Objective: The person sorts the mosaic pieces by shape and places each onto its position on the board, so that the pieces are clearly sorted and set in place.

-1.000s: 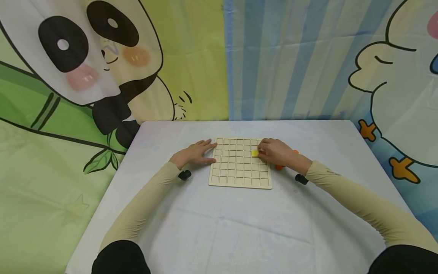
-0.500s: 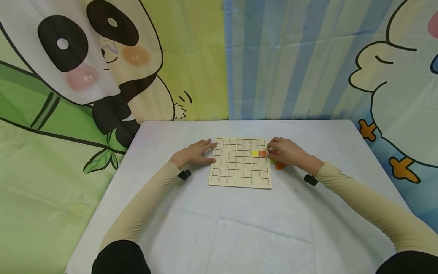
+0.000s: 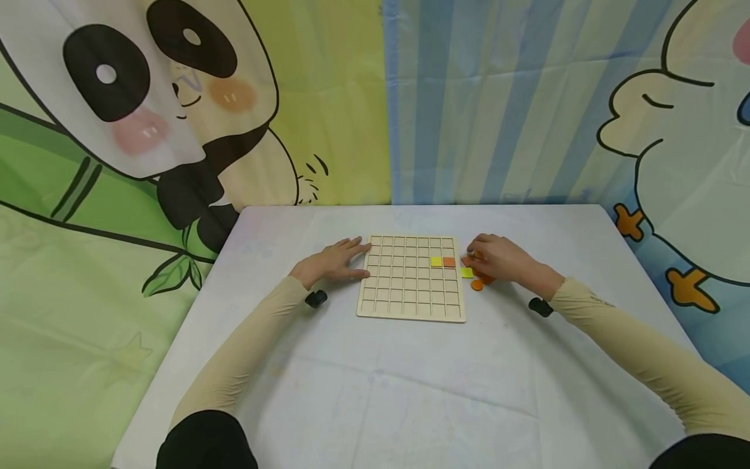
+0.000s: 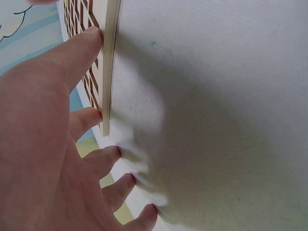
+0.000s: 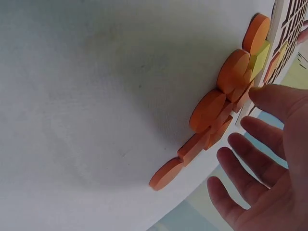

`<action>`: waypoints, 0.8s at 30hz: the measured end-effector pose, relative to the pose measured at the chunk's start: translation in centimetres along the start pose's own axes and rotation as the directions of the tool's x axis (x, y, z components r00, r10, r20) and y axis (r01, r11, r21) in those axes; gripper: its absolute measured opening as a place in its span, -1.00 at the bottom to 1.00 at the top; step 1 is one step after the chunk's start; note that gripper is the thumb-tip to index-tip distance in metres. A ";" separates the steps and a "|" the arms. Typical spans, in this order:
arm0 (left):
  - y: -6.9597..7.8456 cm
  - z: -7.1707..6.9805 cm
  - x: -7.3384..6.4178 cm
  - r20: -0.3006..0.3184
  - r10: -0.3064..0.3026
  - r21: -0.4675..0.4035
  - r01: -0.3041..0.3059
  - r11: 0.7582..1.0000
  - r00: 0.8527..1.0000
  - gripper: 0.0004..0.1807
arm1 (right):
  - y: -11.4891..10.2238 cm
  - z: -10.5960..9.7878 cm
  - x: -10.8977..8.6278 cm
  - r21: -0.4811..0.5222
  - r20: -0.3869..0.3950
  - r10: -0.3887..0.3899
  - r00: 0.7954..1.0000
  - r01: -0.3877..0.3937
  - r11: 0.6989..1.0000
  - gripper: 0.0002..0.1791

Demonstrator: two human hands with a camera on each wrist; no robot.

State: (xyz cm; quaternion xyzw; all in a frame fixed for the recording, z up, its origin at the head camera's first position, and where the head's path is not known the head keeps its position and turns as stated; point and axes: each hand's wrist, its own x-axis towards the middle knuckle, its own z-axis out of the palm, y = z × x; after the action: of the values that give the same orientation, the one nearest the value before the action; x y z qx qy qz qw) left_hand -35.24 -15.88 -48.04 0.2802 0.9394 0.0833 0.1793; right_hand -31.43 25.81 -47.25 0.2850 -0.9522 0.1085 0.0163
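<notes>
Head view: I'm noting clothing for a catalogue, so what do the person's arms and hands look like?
The sleeves are long and beige, with black fabric at their upper ends. The right sleeve has a small dark marking. A small black device sits at each wrist. The left hand and right hand wear no gloves.

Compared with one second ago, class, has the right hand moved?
Yes, rightward: in the head view, the right hand overlapped the right edge of the gridded wooden board, and now is clear of it.
</notes>
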 end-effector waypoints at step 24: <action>-0.1 0.2 0.1 0.007 -0.017 0.000 0.017 1.000 1.000 -0.05 | 0.0 -0.4 0.4 -0.095 0.039 0.262 0.964 -0.257 0.962 -0.69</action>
State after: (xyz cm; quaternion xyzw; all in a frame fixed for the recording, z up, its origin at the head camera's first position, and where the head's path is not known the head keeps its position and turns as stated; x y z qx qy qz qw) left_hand -35.28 -15.94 -48.24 0.2727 0.9411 0.0807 0.1832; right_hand -31.77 25.66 -46.78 0.1594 -0.9853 0.0600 -0.0099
